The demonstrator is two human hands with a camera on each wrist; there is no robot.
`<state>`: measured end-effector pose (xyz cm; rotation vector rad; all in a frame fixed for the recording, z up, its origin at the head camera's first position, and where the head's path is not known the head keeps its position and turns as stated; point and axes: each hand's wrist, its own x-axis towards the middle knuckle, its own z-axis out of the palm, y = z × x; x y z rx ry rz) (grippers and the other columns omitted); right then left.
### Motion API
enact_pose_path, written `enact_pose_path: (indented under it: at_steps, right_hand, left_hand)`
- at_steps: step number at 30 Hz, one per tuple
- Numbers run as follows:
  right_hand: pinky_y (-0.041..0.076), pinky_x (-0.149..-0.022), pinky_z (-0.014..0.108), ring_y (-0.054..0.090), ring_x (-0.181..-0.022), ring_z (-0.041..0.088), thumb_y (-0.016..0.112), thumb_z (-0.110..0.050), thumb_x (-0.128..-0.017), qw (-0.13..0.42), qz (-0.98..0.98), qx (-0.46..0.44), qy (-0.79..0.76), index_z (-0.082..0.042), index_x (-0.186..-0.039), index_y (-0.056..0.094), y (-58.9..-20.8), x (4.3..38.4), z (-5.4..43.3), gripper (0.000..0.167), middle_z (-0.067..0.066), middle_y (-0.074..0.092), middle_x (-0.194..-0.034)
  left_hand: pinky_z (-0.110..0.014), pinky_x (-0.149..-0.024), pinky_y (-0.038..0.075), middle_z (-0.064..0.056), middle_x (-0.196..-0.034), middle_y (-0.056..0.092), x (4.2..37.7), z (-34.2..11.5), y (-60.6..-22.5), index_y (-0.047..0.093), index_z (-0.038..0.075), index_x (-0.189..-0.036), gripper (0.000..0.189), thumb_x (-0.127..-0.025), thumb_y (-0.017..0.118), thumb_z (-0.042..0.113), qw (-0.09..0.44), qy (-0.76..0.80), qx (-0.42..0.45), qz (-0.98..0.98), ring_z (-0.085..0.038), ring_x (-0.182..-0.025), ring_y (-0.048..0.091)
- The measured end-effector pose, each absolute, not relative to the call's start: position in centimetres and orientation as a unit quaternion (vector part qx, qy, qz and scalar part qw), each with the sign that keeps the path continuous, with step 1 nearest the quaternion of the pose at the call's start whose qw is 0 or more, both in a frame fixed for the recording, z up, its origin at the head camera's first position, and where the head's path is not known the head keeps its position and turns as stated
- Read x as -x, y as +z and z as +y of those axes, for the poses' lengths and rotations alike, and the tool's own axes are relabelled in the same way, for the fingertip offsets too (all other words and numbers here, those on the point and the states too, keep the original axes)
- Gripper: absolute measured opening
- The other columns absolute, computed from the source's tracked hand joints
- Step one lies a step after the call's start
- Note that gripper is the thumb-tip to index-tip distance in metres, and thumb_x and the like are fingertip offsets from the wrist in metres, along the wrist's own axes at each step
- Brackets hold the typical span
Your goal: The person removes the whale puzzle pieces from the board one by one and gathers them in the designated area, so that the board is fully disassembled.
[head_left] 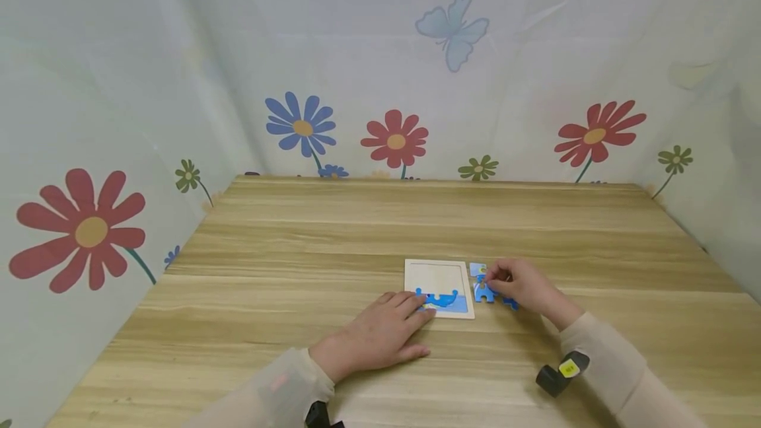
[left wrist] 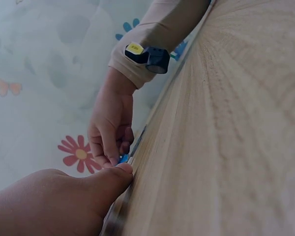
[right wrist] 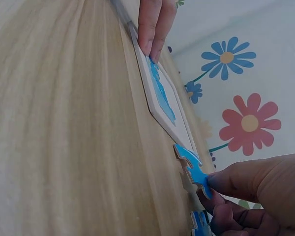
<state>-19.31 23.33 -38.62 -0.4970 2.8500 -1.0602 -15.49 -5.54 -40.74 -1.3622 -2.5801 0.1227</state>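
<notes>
A square wooden puzzle tray (head_left: pixel 436 274) lies on the table, with blue puzzle pieces (head_left: pixel 442 299) fitted along its near side. My left hand (head_left: pixel 380 332) lies flat with fairly straight fingers, its fingertips resting on those pieces and the tray's near left part. Right of the tray, my right hand (head_left: pixel 526 286) pinches a blue puzzle piece (right wrist: pixel 194 169) between thumb and fingers. In the right wrist view this piece is tilted beside the tray's corner. Another blue piece (right wrist: pixel 200 223) lies under the right hand, partly hidden. A light-blue piece (head_left: pixel 477 269) lies beside the tray's far right corner.
The wood-grain table (head_left: pixel 297 236) spreads around the tray on all sides. A pale curtain (head_left: pixel 357 51) printed with flowers and a butterfly hangs behind it and at both sides. Each wrist wears a small black camera, the right one (head_left: pixel 559 375) with a yellow label.
</notes>
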Motion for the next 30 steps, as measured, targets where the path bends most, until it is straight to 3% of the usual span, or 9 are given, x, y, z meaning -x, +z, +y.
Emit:
enact_pose_path:
  at_steps: [8,16,30]
  right_hand:
    - [0.042,-0.064,0.023,0.050,-0.072,0.012,0.065,-0.010,-0.089,0.004,0.938,0.143,-0.317,-0.006,-0.088,0.066,-38.7,18.9,23.1,0.005,0.002,0.064,-0.082]
    - [0.041,-0.056,0.021,0.049,-0.069,0.013,0.064,-0.009,-0.089,-0.019,0.936,0.135,-0.323,-0.004,-0.096,0.067,-38.1,18.4,22.2,0.008,0.006,0.066,-0.088]
    - [0.044,-0.063,0.020,0.053,-0.070,0.009,0.067,-0.007,-0.087,-0.031,0.911,0.206,-0.356,-0.003,-0.092,0.069,-38.5,18.1,20.5,0.006,0.007,0.065,-0.088]
  left_hand:
    - [-0.038,-0.107,0.042,-0.003,-0.142,0.051,15.5,-5.4,-40.7,0.048,0.019,-0.139,0.060,-0.095,0.042,0.059,0.104,0.054,0.461,-0.880,-0.020,-0.130,0.048]
    - [-0.038,-0.104,0.044,-0.005,-0.139,0.053,15.5,-5.2,-39.7,0.050,0.017,-0.137,0.061,-0.095,0.041,0.061,0.091,0.073,0.468,-0.876,-0.020,-0.127,0.051]
    - [-0.036,-0.105,0.044,-0.004,-0.132,0.056,16.7,-4.6,-39.0,0.053,0.015,-0.136,0.053,-0.096,0.048,0.051,0.098,0.047,0.481,-0.870,-0.019,-0.123,0.053]
